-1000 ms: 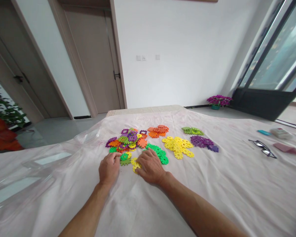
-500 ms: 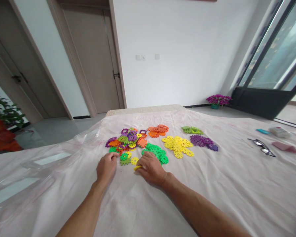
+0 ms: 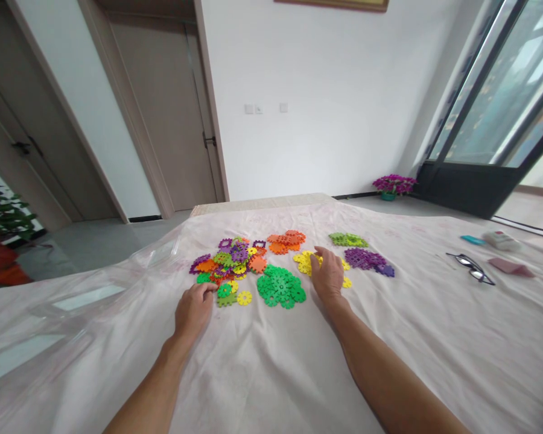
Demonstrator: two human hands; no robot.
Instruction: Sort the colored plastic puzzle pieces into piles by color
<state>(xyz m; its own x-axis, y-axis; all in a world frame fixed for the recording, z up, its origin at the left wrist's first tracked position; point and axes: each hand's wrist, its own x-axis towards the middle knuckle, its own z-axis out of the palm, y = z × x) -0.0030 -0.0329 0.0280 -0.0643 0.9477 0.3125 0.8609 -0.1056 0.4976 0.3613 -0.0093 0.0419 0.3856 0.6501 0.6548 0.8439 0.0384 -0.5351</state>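
Note:
Flat plastic snowflake pieces lie sorted by colour on a pale cloth (image 3: pixel 271 367). My left hand (image 3: pixel 192 310) rests by the mixed pile (image 3: pixel 228 260), fingers curled, touching a green piece (image 3: pixel 225 291); a yellow piece (image 3: pixel 244 298) lies beside it. My right hand (image 3: pixel 328 274) lies over the yellow pile (image 3: pixel 304 261), fingers bent down onto it; whether it holds a piece is hidden. Between my hands sits the green pile (image 3: pixel 280 286). Orange (image 3: pixel 286 240), light-green (image 3: pixel 347 240) and purple (image 3: pixel 366 259) piles lie farther back.
Clear plastic sheeting (image 3: pixel 63 313) covers the cloth at the left. Glasses (image 3: pixel 470 267), a dark red card (image 3: pixel 509 266), a white box (image 3: pixel 501 240) and a blue item (image 3: pixel 472 240) lie at the right. Doors, a potted purple plant (image 3: pixel 393 184) and a glass door stand behind.
My right hand has moved from the yellow pieces near the green pile, back and to the right, onto the yellow pile. One yellow piece near the front is gone. The left hand has barely moved.

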